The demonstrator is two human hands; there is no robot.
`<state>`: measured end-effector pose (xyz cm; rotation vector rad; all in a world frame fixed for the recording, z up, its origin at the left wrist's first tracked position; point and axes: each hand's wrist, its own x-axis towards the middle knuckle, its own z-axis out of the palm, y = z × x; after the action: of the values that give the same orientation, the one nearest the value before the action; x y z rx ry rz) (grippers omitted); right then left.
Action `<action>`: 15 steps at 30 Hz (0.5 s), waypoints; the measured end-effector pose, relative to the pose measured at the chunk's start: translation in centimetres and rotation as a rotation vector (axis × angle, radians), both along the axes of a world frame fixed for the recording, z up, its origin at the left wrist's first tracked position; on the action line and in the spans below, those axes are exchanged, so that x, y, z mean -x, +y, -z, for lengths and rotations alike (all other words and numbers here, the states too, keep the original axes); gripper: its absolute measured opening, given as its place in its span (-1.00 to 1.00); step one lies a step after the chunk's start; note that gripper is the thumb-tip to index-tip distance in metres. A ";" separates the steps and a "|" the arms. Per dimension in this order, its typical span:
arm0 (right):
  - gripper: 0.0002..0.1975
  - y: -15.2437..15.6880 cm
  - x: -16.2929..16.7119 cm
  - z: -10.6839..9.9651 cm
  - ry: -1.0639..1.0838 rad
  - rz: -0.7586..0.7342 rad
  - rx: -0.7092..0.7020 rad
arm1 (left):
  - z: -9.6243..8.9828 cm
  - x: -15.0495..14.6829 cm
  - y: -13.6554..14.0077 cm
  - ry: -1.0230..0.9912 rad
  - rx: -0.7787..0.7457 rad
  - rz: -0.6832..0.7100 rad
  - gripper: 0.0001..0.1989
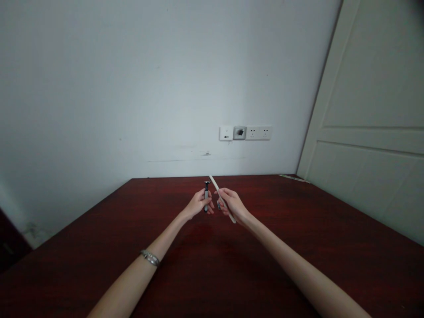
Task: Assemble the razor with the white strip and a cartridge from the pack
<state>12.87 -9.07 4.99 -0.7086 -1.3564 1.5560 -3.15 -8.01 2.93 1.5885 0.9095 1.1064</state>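
My left hand pinches a grey and black razor by its handle, with the T-shaped head pointing up and away. Held in my right hand is a long, slim white stick, slanting from upper left to lower right past the fingers; its exact kind does not show. A small dark, patterned object shows at the right fingertips, too small to name. Both hands are close together above the dark red tabletop, the razor head just left of the stick's upper end.
The table's far edge meets a white wall carrying a row of sockets. A pale panelled door or cabinet front borders the right side. A thin flat strip lies at the back right corner. A bracelet circles my left forearm.
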 end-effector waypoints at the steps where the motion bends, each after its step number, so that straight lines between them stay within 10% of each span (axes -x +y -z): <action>1: -0.65 -0.2 0.2 0.2 0.006 -0.005 0.005 | 0.0 0.0 0.0 0.000 -0.005 0.000 -0.67; 15: -0.64 -2.3 2.4 2.0 0.164 0.021 -0.017 | 0.8 -0.1 0.4 -0.040 -0.041 0.013 -0.67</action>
<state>10.46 -11.39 2.99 -0.5695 -1.2353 1.5487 -3.05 -7.57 2.12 1.5978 0.8544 1.1499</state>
